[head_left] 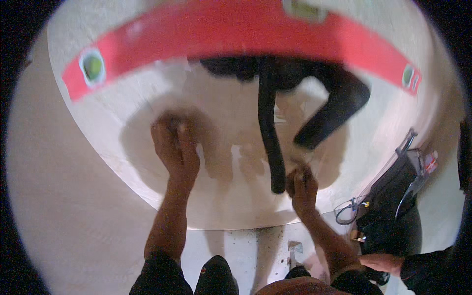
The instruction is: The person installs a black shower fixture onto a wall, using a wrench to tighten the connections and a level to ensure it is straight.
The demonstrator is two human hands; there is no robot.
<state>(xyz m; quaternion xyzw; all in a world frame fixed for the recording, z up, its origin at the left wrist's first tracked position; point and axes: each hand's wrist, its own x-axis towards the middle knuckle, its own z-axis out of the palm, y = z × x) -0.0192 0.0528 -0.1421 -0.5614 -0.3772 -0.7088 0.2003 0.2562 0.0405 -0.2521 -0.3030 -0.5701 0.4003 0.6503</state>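
Note:
My left hand [175,145] is in front of a pale wall, fingers curled closed; I cannot make out what they hold, if anything. Further right, my right hand [303,188] is closed with fingers pinched together, close beside the lower end of a long black bar [272,132]. What those fingers hold is hidden. A second, thicker black bar [332,115] slants down above my right hand. Both bars hang beneath a red spirit level [221,32], which spans the top of the view, close and blurred. Neither hand touches the level.
The pale wall [216,206] meets a light floor [206,243] with dark crumbs on it. At right stand a black bag [393,211] and a looped cable [345,212]. Another person's arm [383,262] reaches in from the lower right. A small flat tool [295,247] lies near my right forearm.

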